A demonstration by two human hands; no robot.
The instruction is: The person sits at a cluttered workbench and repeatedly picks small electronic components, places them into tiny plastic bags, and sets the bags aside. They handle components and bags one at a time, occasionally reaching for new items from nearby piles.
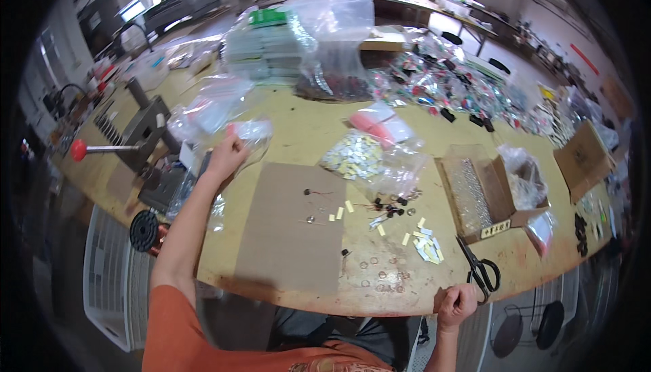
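Note:
My left hand (pixel 228 157) reaches out over the far left part of the table, fingers curled together. Against its fingertips lies a clear plastic bag (pixel 256 132) with a pink patch; whether the fingers grip it is hidden. My right hand (pixel 456 304) rests closed at the table's front edge, just left of the black scissors (pixel 483 270). Anything inside that fist is hidden. Between the hands a brown cardboard sheet (pixel 285 243) lies flat. On it are a small black part with a red wire (pixel 308 192) and a small round metal part (pixel 311 219).
A lever press with a red knob (pixel 79 149) stands at left. Mid-table sit a bag of pale yellow pieces (pixel 354 155), loose black parts (pixel 390 208) and yellow-white strips (pixel 427 246). An open cardboard box (pixel 498 189) is at right; heaped bagged goods (pixel 447 77) lie behind.

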